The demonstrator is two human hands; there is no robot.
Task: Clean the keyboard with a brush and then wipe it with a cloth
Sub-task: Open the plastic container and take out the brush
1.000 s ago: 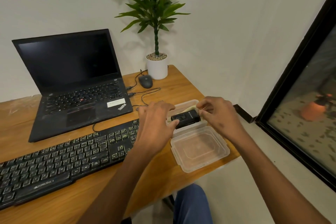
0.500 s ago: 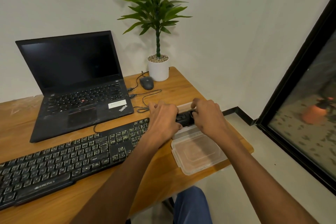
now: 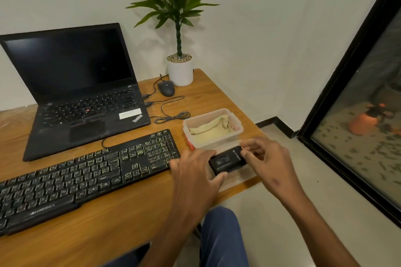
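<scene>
Both hands grip a black case (image 3: pixel 227 161), left hand (image 3: pixel 196 172) at its near-left end, right hand (image 3: pixel 263 158) pinching its far-right end; keyboard (image 3: pixel 82 175) lies left of hands, left nearer; cloth (image 3: pixel 211 130) in tub just beyond.

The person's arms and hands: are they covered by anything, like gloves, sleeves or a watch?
No. The left hand and the right hand are bare, without gloves, rings or a watch showing. Both forearms are uncovered as far as the picture reaches, so no sleeves appear. Below them, blue trousers show.
</scene>
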